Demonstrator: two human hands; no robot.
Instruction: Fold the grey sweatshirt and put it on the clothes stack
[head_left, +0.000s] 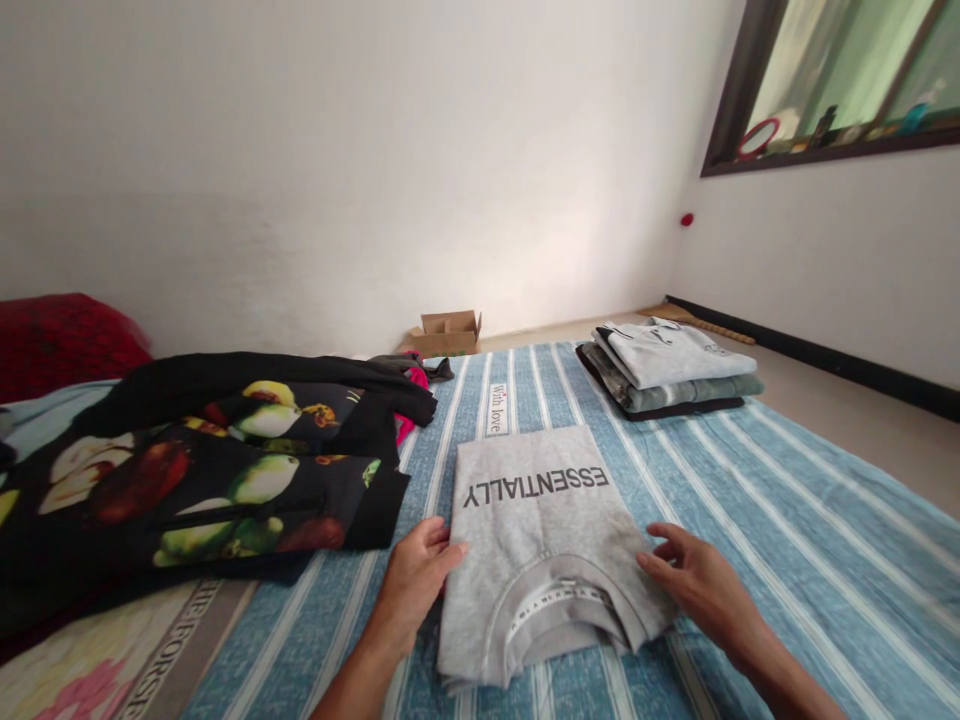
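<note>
Item one, lower centre of the frame: a grey folded sweatshirt (544, 545) printed "ESSENTIALLY", lying flat on the blue striped bedsheet (750, 500) with its collar turned toward the wearer of the camera, the lettering reading upside down from this side. The left hand (416, 580) is resting at the garment's left edge, fingers loosely curled and touching the fabric, gripping nothing that can be seen; the right hand (697, 580) is lying at the right edge, fingers spread and half open, fingertips on the cloth, also closing on nothing. Both hands are bracketing the fold from either side, which appears to be keeping the edges square and the bundle flat. Item two, upper right of centre: a stack of folded clothes (667, 370), grey on top, sitting well apart from the sweatshirt. Item three, left of the frame: a black fruit-print garment (210, 470), spreading unfolded, with a pink garment (409, 400) peeking out behind it. Item four, centre background: a small cardboard box (448, 332) standing open on the floor by the wall. Item five, far left: a red cushion (64, 340).
</note>
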